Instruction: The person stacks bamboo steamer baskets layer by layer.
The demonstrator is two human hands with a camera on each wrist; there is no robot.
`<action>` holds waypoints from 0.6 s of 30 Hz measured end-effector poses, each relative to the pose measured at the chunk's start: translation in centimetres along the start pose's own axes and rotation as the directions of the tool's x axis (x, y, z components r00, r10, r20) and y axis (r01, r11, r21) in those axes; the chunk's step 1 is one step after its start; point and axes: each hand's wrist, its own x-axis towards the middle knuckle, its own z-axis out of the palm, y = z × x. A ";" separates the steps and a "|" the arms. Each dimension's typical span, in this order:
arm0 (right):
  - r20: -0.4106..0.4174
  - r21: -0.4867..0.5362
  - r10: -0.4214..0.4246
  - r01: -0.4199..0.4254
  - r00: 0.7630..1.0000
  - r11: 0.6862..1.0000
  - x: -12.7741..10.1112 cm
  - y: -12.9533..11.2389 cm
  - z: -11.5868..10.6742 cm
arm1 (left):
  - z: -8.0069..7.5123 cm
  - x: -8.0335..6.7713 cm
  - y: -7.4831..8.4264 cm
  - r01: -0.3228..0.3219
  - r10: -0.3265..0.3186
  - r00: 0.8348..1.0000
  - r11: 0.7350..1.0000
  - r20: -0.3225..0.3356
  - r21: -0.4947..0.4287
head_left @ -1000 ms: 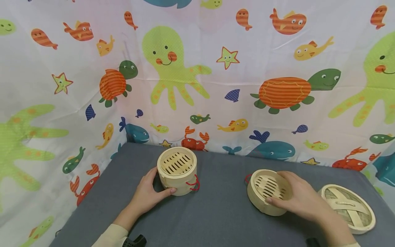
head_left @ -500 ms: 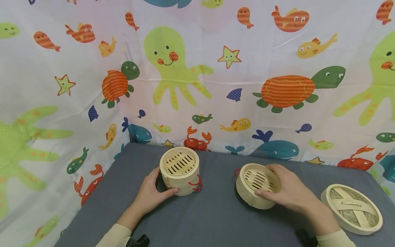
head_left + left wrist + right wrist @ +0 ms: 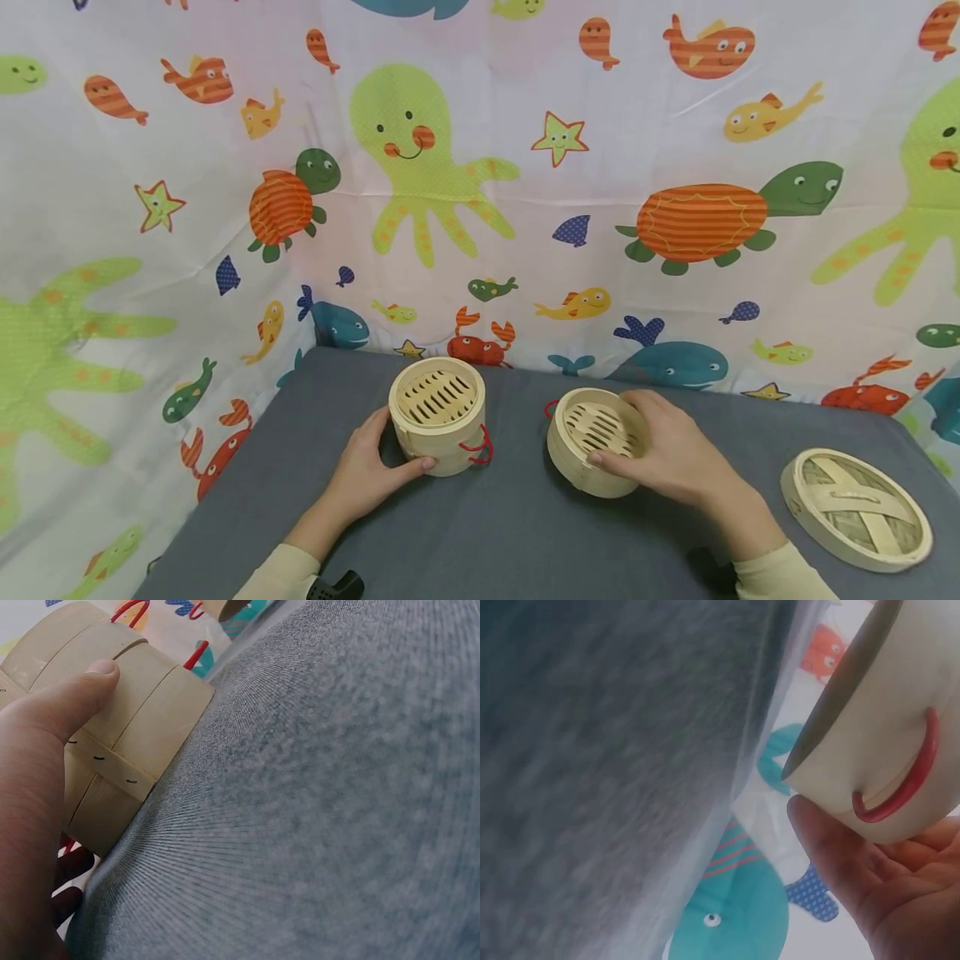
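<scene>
A tall, round bamboo steamer [image 3: 442, 446] with a slatted inside and red loop handles stands on the grey cloth, left of centre. My left hand [image 3: 367, 467] holds it low on its near left side, the thumb [image 3: 86, 690] across its wall in the left wrist view. A shallower bamboo steamer basket [image 3: 581, 462] is gripped by my right hand [image 3: 675, 454] at its right rim, thumb in front. In the right wrist view, this basket's wall [image 3: 900, 742] and red handle [image 3: 907, 791] show, with its lower edge off the cloth. The right hand's far fingers are partly hidden.
A round woven bamboo lid [image 3: 855, 510] lies on the grey cloth-covered table [image 3: 480, 542] at the right. Behind and to the left hangs a white curtain [image 3: 495, 233] printed with sea animals.
My right hand has carried the shallower basket leftward and slightly up, toward the tall steamer, and away from the lid. The left hand keeps its hold on the tall steamer.
</scene>
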 end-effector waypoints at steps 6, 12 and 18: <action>-0.003 -0.003 0.030 -0.030 1.000 1.000 0.6 -1.5 0.0 | -0.1 0.1 0.1 -0.008 0.008 1.000 1.000 -0.002 0.005; -0.027 0.008 0.039 -0.039 0.999 0.999 0.9 -3.1 0.1 | -0.1 0.0 0.1 0.002 -0.002 1.000 1.000 0.004 0.001; -0.054 -0.019 0.040 -0.041 0.998 0.999 1.6 -4.5 0.0 | -0.1 0.0 0.2 0.012 -0.012 1.000 1.000 0.007 0.004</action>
